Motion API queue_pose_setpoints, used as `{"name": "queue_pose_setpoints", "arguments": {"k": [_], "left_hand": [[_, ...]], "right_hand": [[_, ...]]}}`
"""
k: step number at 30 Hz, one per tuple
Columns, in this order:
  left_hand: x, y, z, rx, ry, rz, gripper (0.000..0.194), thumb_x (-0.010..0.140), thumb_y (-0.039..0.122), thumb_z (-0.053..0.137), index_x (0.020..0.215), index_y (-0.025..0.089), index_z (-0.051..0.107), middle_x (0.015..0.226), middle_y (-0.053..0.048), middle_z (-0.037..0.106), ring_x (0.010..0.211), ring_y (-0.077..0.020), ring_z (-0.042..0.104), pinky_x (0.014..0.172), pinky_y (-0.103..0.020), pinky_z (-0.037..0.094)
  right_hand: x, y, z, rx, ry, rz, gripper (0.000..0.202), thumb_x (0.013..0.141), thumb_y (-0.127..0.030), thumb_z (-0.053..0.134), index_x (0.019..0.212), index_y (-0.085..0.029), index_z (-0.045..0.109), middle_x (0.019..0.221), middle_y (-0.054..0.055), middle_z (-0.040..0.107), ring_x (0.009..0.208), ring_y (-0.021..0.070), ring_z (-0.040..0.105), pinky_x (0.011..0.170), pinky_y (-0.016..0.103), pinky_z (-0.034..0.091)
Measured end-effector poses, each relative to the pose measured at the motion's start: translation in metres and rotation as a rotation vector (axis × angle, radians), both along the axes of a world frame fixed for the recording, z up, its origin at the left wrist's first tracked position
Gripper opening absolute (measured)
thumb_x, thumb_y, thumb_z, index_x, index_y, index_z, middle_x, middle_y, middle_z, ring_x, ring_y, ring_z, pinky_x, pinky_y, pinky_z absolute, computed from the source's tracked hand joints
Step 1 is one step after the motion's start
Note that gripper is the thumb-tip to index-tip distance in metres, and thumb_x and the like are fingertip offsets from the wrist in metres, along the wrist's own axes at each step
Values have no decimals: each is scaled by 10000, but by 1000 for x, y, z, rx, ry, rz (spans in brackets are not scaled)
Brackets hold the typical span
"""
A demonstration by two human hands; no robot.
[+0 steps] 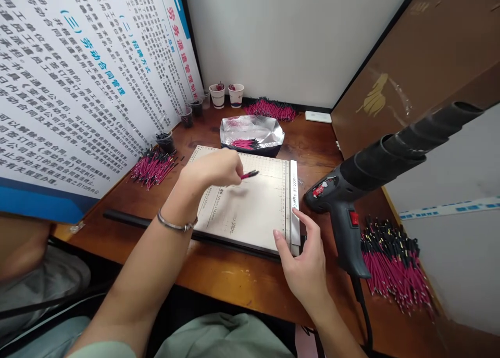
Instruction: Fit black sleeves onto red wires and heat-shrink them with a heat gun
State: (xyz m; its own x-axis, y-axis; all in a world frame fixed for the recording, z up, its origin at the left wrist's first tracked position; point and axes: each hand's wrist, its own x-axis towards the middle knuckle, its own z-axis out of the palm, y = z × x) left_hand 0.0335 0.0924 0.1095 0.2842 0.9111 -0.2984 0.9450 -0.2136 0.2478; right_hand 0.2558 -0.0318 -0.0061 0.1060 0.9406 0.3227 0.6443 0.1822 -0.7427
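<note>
My left hand (pixel 222 169) is closed, pinching a few short red-and-black wires (pixel 250 174) above a flat cutting board, a paper trimmer (pixel 253 207) printed with size lines. The wires' black ends point right. My right hand (pixel 307 259) has thumb and forefinger spread over the near right corner of the trimmer, touching its edge; its other fingers are partly hidden. Just beyond the trimmer stands a foil-lined tray (pixel 275 131) with more red-and-black wires (pixel 245 143) in it.
A black heat gun (pixel 351 186) stands right of the trimmer. Wire piles lie at right (pixel 390 264), left (pixel 152 168) and back (pixel 270 109). Paper cups (pixel 236 96) stand by the back wall. The trimmer's black handle (pixel 125 217) juts left. Another person's leg (pixel 58 275) is at left.
</note>
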Motion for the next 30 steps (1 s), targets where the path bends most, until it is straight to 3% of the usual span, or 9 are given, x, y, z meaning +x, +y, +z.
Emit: {"name": "queue_pose_setpoints", "arguments": {"k": [4,8,13,16,19,22,24,27,30], "left_hand": [[-3,60,5,79,25,35,163,698,119,634,635,213,752,658,-31,706,643,-188,619,598,-308,427],[-1,112,-6,222,74,82,247,702,99,641,836,216,813,922,-89,775,914,-280,687,805,-380,495],[-4,132,-35,247,82,64,246,716,140,678,898,230,816,1076,-79,792,1142,-314,659,1093,-474,392],[-17,116,-44,304,23,116,338,835,296,651,1150,252,765,1289,-56,739,1257,-292,610,1147,-456,359],[-43,80,-41,431,-38,249,439,977,386,450,1319,212,663,1435,-66,646,1311,-243,568,1098,-364,413],[-81,36,-34,586,-57,643,464,1006,414,343,1223,184,683,1284,-77,716,1134,-245,633,991,-366,468],[-106,8,-31,489,47,838,458,995,531,354,1149,256,685,1182,-15,740,1100,-279,604,962,-418,459],[-134,-23,-31,326,115,852,516,878,718,509,1009,255,697,992,-33,731,1041,-323,576,907,-457,449],[-143,-39,-38,208,204,846,543,793,735,615,989,237,702,942,-72,711,1040,-371,588,876,-478,441]], "right_hand": [[-1,1,-3,82,-60,-13,524,904,-513,620,1307,-184,551,1278,163,688,1167,290,676,974,491,564],[-3,2,-5,196,-178,-33,535,918,-454,618,1363,-180,503,1262,162,689,1152,284,684,933,462,580],[-5,3,-4,301,-314,-8,525,913,-432,630,1357,-191,484,1243,158,687,1141,283,681,905,449,582],[-5,3,-4,304,-341,9,516,917,-434,626,1341,-173,491,1256,178,678,1152,295,675,896,450,574],[-4,3,-5,293,-328,9,514,918,-448,621,1337,-178,494,1265,180,675,1138,301,678,876,454,569],[-5,3,-5,286,-314,13,526,916,-455,623,1347,-184,490,1273,181,674,1139,307,678,873,462,566],[-5,3,-6,286,-311,18,527,912,-450,631,1346,-182,494,1272,183,676,1146,311,677,880,466,565],[-5,2,-6,293,-298,23,502,907,-436,642,1322,-183,516,1261,178,683,1155,311,676,898,470,562],[-5,2,-7,285,-257,24,456,912,-424,637,1289,-186,545,1246,169,690,1151,302,677,906,465,559]]}}
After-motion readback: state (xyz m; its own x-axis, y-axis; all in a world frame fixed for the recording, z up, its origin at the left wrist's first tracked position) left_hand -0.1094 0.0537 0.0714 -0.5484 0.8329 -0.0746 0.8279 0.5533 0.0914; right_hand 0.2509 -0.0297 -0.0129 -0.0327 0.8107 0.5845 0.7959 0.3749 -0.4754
